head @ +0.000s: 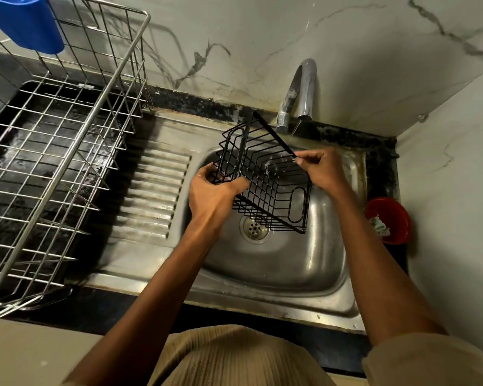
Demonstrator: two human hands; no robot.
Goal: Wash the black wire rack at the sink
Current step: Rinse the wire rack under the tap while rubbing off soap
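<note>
A large silver wire dish drainer (56, 151) stands on the black counter to the left of the stainless-steel sink (276, 274), a blue plastic cup (25, 23) hanging at its far corner. Over the sink's round basin, above the drain (253, 228), a person holds the black wire rack (265, 179) tilted, just below the curved chrome tap (300, 93), from which a thin trickle falls. The left hand (214, 197) grips the rack's near-left end, fingers curled round the wires. The right hand (322, 169) pinches the rack's upper rim bar between thumb and fingertips. A small red plastic bowl (388, 220) sits on the counter right of the sink.
</note>
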